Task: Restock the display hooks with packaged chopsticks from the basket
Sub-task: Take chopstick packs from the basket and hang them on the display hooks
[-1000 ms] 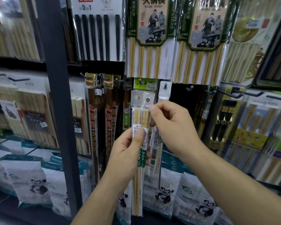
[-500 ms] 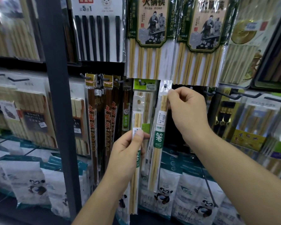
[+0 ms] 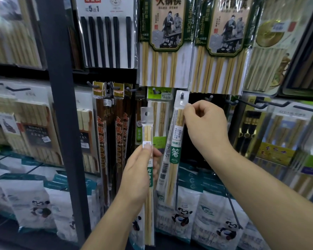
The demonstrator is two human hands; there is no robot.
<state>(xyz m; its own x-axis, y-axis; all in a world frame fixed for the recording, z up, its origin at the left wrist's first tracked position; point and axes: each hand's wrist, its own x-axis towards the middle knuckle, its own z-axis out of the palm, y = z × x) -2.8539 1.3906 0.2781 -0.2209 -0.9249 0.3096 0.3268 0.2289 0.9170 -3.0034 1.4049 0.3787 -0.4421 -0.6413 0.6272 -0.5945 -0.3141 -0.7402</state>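
Two slim chopstick packs are up in front of a rack (image 3: pixel 215 98) crowded with hanging goods. A dark post (image 3: pixel 61 123) runs top to bottom on the left. Big packs (image 3: pixel 165 42) of pale chopsticks hang along the top row, and panda bags (image 3: pixel 181 213) fill the bottom row.

The right hand (image 3: pixel 204 127) is raised to the middle row. Its thumb and forefinger pinch the edge of the right pack (image 3: pixel 175 154) just under the header, and the other fingers are curled in. The left hand (image 3: pixel 139 175) is lower, with its thumb pressed on the front of the left pack (image 3: pixel 147 130) at a white sticker and its fingers wrapped behind.

The right pack has its long axis close to vertical, header up, with the lower end slanting toward the left hand. The left pack stands upright, punched header on top and free of any hook, its tips reaching down past the wrist.

The hook (image 3: pixel 182 96) is a short dark peg, and its tip shows through the hole in the right pack's header.

A second ago both packs were side by side and touching in front of the rack, and the right hand pinched its pack at mid height. Since then that pack has gone up and right onto the hook, while the left pack has dropped slightly.
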